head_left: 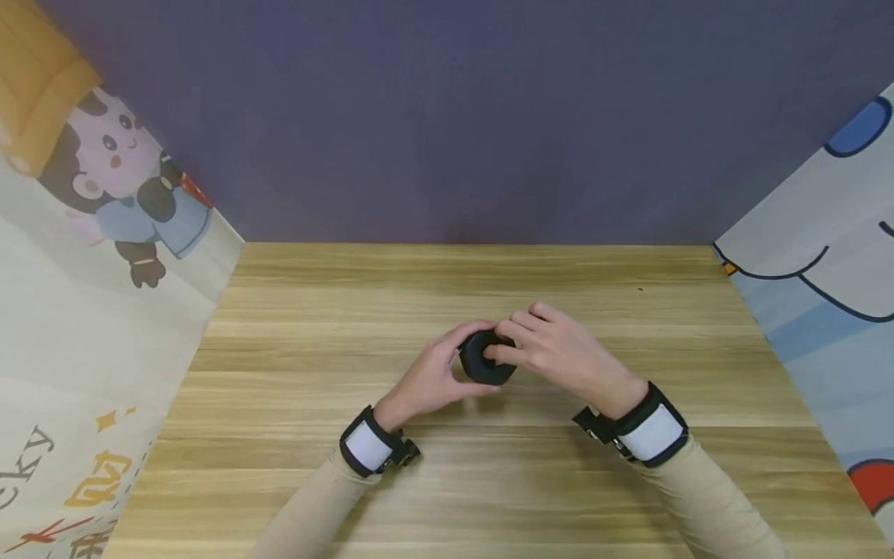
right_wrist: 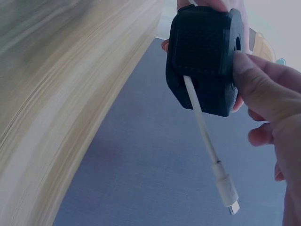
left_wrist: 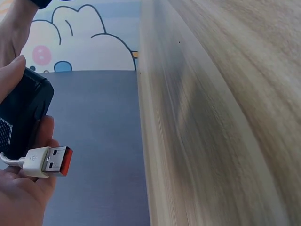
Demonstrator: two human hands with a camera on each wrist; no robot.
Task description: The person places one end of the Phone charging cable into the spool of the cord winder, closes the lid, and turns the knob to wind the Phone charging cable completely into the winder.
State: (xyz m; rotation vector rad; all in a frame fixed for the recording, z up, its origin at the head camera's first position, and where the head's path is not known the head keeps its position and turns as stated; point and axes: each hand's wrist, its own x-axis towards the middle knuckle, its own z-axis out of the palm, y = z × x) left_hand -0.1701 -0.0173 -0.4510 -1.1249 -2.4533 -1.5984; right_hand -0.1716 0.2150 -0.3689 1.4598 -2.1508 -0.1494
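A black cable winder (head_left: 475, 366), a thick eight-sided case with a round hole in its face, is held above the wooden table. My left hand (head_left: 434, 379) grips its rim between thumb and fingers. With the thumb at the central hole and the index finger by the upper edge, my right hand (head_left: 562, 353) pinches the same case. From one side a white cable (right_wrist: 202, 122) runs out to a small silver-tipped plug (right_wrist: 226, 190). On the other side, in the left wrist view, a white USB plug (left_wrist: 40, 162) with an orange end sticks out beside the left palm.
Beneath both hands lies the wood-grain table (head_left: 314, 310). A dark blue-grey wall (head_left: 447, 116) stands behind it. Cartoon-printed panels (head_left: 42, 295) flank it left and right. Each wrist wears a black strap (head_left: 649, 427) with a white patch.
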